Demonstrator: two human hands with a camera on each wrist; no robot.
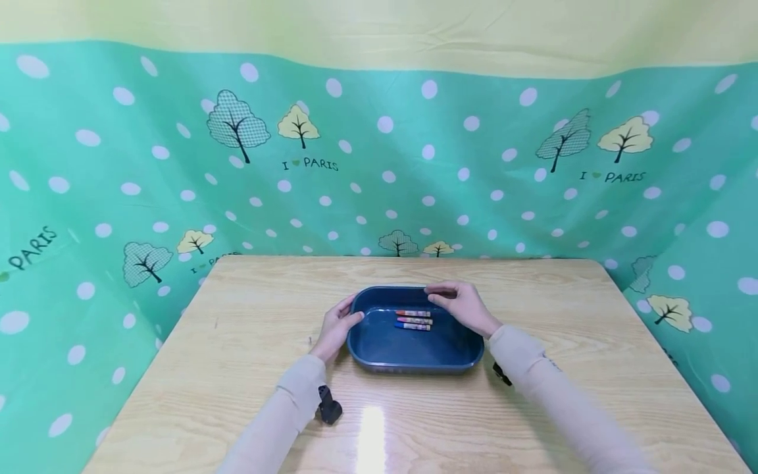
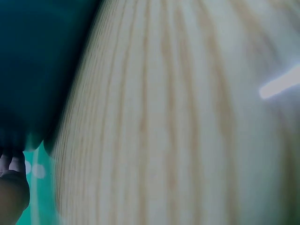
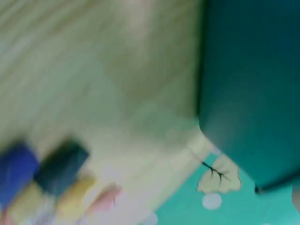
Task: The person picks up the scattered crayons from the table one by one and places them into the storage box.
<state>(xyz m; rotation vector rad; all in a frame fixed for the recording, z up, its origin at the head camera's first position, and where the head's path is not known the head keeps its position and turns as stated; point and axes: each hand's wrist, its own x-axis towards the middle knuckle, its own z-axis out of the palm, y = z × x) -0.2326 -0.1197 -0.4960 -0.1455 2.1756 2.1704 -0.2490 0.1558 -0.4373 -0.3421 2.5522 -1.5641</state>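
Observation:
A dark blue plastic basin (image 1: 408,352) stands on the table. Three crayons lie side by side in it: an orange crayon (image 1: 413,313), a pink crayon (image 1: 414,320) and a blue crayon (image 1: 412,326). My left hand (image 1: 339,326) grips the basin's left end, thumb over the rim. Over the far right rim hovers my right hand (image 1: 462,306), fingers bent and apart from the thumb; I see nothing between them. Blurred in the right wrist view, several more crayons (image 3: 61,176) lie beside the basin; in the head view the right sleeve mostly covers them.
The light wooden table (image 1: 237,368) has rounded far corners. A green curtain (image 1: 355,131) with white dots and printed trees hangs behind and along both sides. Black wrist cameras, the left camera (image 1: 329,405) and right camera (image 1: 501,374), sit under the sleeves.

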